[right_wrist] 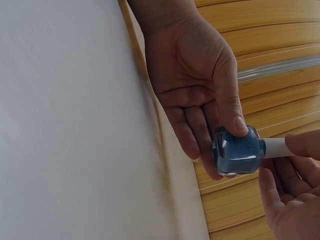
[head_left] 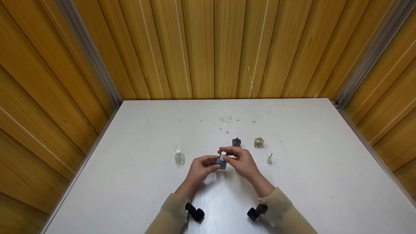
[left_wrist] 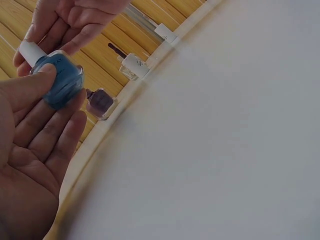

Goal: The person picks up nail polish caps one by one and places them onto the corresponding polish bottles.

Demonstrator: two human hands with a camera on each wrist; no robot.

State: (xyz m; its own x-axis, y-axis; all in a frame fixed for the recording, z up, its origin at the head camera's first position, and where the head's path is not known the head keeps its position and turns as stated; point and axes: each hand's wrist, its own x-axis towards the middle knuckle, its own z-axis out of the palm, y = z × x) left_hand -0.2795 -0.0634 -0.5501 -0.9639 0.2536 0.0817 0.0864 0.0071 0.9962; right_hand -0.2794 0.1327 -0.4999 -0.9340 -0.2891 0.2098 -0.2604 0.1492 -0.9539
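Note:
A blue nail polish bottle (head_left: 221,164) with a white cap (head_left: 223,156) is held above the table between both hands. My left hand (head_left: 201,169) grips the glass body, thumb on the front and fingers behind, as the left wrist view also shows. My right hand (head_left: 243,163) pinches the white cap, which sits on the bottle's neck. Just beyond the right hand stands an uncapped purple nail polish bottle (head_left: 236,142). The left wrist view has two white caps standing on the table, one cap (left_wrist: 135,65) with a dark brush pointing up, the other cap (left_wrist: 164,32) farther off.
An uncapped bottle of pale gold polish (head_left: 258,142) stands right of the purple one. Nearer on the right is a white brush cap (head_left: 269,159), brush upward. A capped clear bottle (head_left: 179,157) stands left of my hands. Wooden walls (head_left: 201,48) enclose the white table (head_left: 136,191).

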